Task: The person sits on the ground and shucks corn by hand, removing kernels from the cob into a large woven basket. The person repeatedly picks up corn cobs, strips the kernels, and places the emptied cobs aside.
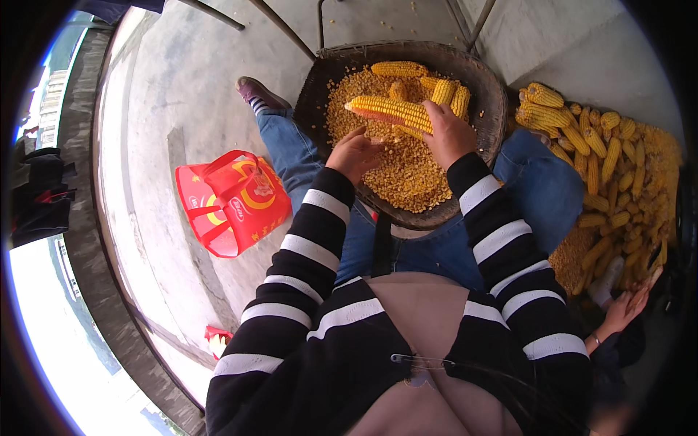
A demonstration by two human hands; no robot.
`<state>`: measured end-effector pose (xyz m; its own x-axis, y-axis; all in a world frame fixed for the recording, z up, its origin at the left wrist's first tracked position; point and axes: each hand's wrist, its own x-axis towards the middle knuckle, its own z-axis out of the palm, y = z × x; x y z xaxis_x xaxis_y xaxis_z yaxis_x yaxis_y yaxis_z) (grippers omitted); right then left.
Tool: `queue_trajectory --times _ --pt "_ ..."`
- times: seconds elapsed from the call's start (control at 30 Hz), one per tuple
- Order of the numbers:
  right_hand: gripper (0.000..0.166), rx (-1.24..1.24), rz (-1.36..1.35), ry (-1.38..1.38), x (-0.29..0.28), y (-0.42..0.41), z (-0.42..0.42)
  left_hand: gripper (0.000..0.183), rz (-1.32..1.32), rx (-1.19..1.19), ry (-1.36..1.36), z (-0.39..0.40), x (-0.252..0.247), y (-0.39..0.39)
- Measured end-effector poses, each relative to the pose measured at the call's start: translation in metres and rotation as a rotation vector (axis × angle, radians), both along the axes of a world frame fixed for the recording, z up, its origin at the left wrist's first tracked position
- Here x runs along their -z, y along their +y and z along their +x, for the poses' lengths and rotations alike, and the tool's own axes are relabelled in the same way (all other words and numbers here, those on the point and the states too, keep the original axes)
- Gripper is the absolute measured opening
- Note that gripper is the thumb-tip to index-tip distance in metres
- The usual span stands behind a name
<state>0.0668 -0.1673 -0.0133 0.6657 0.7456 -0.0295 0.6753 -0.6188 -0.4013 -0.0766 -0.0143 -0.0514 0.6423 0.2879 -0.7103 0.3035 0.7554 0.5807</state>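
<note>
My right hand (450, 133) grips the butt end of a yellow ear of corn (390, 111), which points left above a wide woven basket (485, 71). Along its lower side the ear shows a reddish strip where kernels are gone. My left hand (353, 155) is just below the ear's left part, apart from it, with fingers partly curled; its palm side is hidden, and I cannot tell if it holds kernels. Loose corn kernels (414, 185) cover the basket's bottom. Several whole ears (444, 92) lie in its far right part, and another ear (399, 68) rests near the far rim.
A large heap of corn ears (611, 158) lies on the floor to the right. Beside it is another person's hand (627, 313). On the left a red carrier bag (234, 204) stands on the concrete floor (180, 98). Metal legs (283, 27) rise beyond the basket.
</note>
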Motion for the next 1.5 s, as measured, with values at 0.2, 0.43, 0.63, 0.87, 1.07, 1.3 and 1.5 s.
queue_trajectory --times 0.2,0.43,0.63,0.87,1.07,1.3,1.5 --pt "0.045 -0.061 0.038 0.049 -0.001 -0.006 0.007 0.055 0.675 -0.111 0.012 -0.023 0.018 0.038" --pt "0.051 -0.317 0.156 0.219 0.003 -0.007 0.009 0.066 1.436 0.628 -0.164 -0.025 -0.009 0.019" --pt "0.050 0.034 0.431 0.858 0.014 -0.006 0.014 0.050 1.231 0.569 -0.029 -0.026 -0.012 0.003" --pt "0.026 0.177 0.507 1.602 0.018 -0.002 -0.001 0.047 1.367 0.517 0.012 -0.024 -0.011 -0.003" --pt "0.018 0.335 0.599 1.555 0.025 0.001 -0.022 0.043 1.422 0.471 0.046 -0.018 -0.010 -0.021" --pt "0.013 0.273 0.725 1.589 0.015 0.003 -0.014 0.044 1.535 0.462 0.093 -0.017 -0.014 -0.020" --pt "0.012 0.349 0.771 1.602 0.015 0.002 -0.018 0.045 1.466 0.488 0.123 -0.016 -0.016 -0.026"
